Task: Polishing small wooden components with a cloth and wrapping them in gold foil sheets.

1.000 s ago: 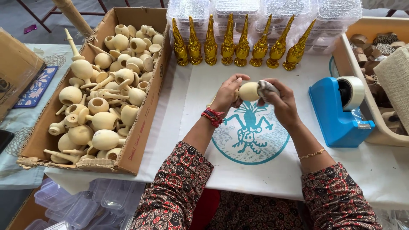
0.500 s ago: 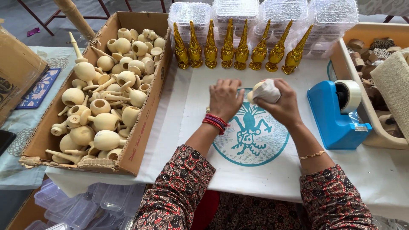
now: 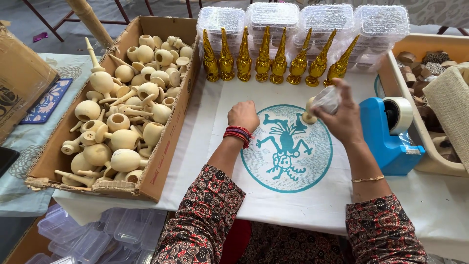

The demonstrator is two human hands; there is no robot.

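Note:
My right hand (image 3: pixel 342 115) grips a small cream wooden vessel (image 3: pixel 309 113) partly wrapped in clear plastic, held just above the white cloth (image 3: pixel 205 146) near the teal round print (image 3: pixel 288 149). My left hand (image 3: pixel 243 116) rests as a closed fist on the cloth to the left of that print, holding nothing that I can see. Red bangles circle the left wrist. A row of several gold pointed figures (image 3: pixel 273 58) stands behind both hands.
A cardboard box (image 3: pixel 163 161) full of several cream wooden vessels sits at the left. Stacked clear plastic containers (image 3: pixel 303 19) stand behind the gold figures. A blue tape dispenser (image 3: pixel 388 137) is at the right, beside a tray (image 3: pixel 442 164) of wooden pieces.
Both hands held the vessel together a second ago. The left hand has let go and dropped to the cloth, while the right hand carried the vessel to the right.

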